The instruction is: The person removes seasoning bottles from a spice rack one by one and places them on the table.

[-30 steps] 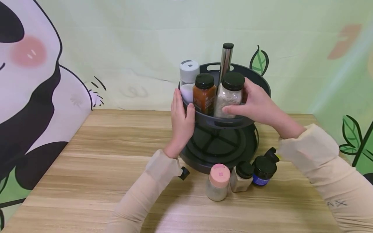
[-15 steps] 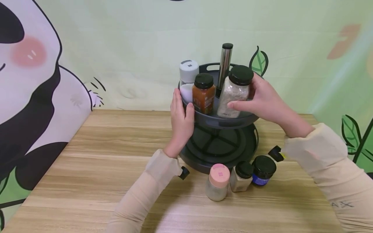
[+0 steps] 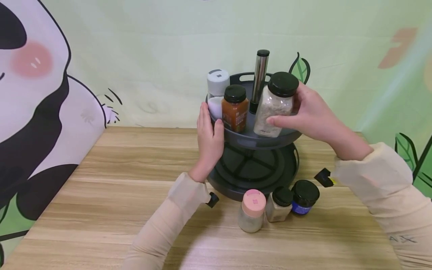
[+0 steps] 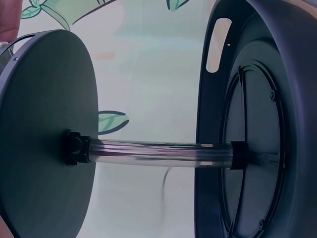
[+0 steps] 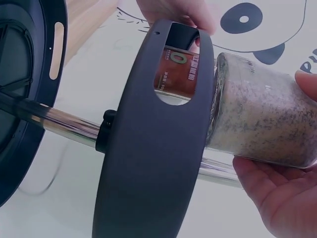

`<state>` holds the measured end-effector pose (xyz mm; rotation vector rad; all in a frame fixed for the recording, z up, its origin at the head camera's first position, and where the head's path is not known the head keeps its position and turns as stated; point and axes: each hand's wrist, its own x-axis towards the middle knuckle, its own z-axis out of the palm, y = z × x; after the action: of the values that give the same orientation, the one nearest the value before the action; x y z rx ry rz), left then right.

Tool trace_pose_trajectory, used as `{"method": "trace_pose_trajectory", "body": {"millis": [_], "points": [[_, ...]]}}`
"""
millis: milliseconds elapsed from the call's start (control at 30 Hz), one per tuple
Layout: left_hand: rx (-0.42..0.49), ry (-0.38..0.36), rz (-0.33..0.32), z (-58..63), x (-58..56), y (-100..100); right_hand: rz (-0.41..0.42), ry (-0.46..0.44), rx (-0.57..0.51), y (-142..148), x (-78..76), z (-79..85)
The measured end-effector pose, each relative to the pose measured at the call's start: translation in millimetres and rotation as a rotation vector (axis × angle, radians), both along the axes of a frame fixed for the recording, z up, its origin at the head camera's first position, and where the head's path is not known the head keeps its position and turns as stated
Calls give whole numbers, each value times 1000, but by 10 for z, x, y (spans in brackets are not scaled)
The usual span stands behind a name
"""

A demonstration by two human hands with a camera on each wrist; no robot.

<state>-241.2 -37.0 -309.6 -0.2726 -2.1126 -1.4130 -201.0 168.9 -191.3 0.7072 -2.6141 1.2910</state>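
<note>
A two-tier dark rack stands on the table, a metal pole joining its round trays. My right hand grips a clear jar with a black lid and speckled pale contents, tilted slightly over the upper tray. In the right wrist view the jar is beside the tray's rim, thumb and fingers on opposite sides. My left hand rests against the upper tray's left side with straight fingers. On that tray stand a jar of orange-red seasoning with a black lid and a white-capped container.
In front of the lower tray stand a pink-lidded jar, a small black-lidded square jar and a round jar with a blue label. The rack's pole rises above the upper tray. A printed cloth hangs behind the table.
My right hand has moved the clear jar to the right and slightly up, away from the orange-red seasoning jar, tilting it. My left hand stays in place against the tray.
</note>
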Motion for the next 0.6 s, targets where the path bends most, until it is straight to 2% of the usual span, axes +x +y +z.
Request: {"method": "trace_pose_trajectory", "body": {"millis": [600], "points": [[3, 8, -10, 15, 6, 0, -38, 43, -22, 147, 141, 20]]}}
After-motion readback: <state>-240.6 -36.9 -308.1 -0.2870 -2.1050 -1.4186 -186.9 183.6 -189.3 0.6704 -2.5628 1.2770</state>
